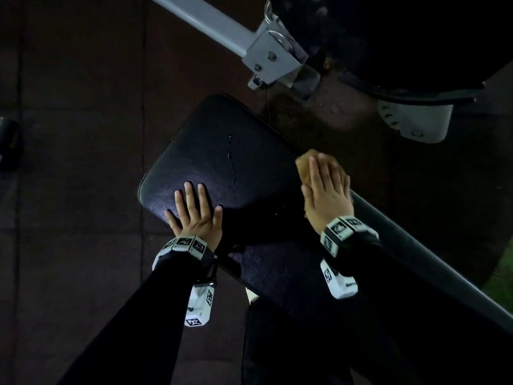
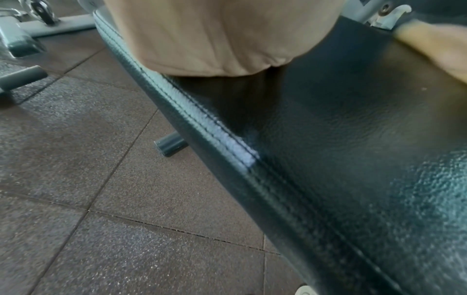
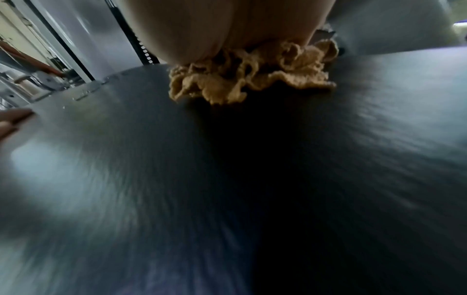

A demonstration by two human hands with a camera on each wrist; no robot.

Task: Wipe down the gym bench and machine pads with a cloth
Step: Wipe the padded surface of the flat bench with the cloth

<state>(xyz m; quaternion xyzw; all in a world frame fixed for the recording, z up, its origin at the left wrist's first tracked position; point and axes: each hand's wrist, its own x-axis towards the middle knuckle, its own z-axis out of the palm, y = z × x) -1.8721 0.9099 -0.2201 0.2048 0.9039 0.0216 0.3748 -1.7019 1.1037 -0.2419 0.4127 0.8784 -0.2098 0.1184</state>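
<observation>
A black padded bench (image 1: 222, 151) runs diagonally through the head view, with a few wet droplets (image 1: 230, 154) on it. My left hand (image 1: 194, 209) lies flat on its near left part, fingers straight and spread. My right hand (image 1: 324, 187) presses a tan cloth (image 1: 304, 162) flat against the bench's right edge, fingers straight on top of it. In the right wrist view the crumpled cloth (image 3: 250, 79) bulges out under my palm on the blurred pad (image 3: 126, 159). The left wrist view shows my palm (image 2: 215, 36) on the stitched pad edge (image 2: 227, 143).
A grey steel frame bar and bracket (image 1: 266, 56) cross above the bench. A large dark round pad (image 1: 402, 37) with a white bracket (image 1: 413, 120) sits upper right. Brown rubber floor tiles (image 1: 77, 134) surround the bench. A bench foot (image 2: 169, 145) pokes out underneath.
</observation>
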